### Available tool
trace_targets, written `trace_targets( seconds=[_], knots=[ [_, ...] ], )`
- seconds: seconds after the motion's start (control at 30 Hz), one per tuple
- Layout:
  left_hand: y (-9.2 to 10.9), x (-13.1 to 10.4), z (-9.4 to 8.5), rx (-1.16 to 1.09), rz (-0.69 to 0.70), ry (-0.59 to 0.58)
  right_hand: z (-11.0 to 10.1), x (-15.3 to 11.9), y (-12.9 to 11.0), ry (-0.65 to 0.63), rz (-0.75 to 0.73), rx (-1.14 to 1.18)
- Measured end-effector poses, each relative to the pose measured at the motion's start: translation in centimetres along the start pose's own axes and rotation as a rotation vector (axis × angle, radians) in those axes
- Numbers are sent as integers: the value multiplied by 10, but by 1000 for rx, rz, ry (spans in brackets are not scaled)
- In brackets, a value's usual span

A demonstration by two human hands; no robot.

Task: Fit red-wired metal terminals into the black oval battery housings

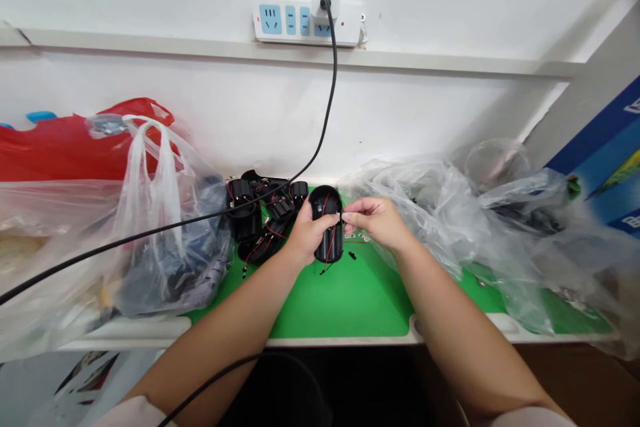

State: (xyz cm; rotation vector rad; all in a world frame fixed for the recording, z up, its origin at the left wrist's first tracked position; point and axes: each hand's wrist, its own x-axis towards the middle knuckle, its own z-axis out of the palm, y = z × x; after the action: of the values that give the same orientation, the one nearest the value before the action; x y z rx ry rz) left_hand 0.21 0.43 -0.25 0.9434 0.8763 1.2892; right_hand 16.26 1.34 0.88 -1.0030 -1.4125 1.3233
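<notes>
My left hand grips a black plastic housing from its left side, the thumb lying across its middle. The housing has a rounded top, and thin red and black wires run over it and hang out below. At its right edge my right hand is closed in a pinch, thumb and forefinger together beside a small light-coloured part. What exactly sits between those fingertips is too small to tell. A small black piece lies on the green mat just right of the housing.
Several black housings with red wires are piled at the left. Clear bags stand at the left and right. A black cable runs from the power strip across the left side.
</notes>
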Motion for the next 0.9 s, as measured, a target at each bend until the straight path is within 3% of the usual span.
trace_targets(
  seconds=[0.3,0.47,0.6,0.9],
  knots=[
    [-1,2,-3,54,71,14,10,-1,5,-28,-14,-102],
    [-5,8,-8,133,181,69,26,-7,0,-45,-209,-467],
    [-7,10,-10,179,229,100,34,-10,0,-72,-291,-553],
    [-3,5,-7,230,198,100,40,-11,11,79,-348,-857]
  ],
)
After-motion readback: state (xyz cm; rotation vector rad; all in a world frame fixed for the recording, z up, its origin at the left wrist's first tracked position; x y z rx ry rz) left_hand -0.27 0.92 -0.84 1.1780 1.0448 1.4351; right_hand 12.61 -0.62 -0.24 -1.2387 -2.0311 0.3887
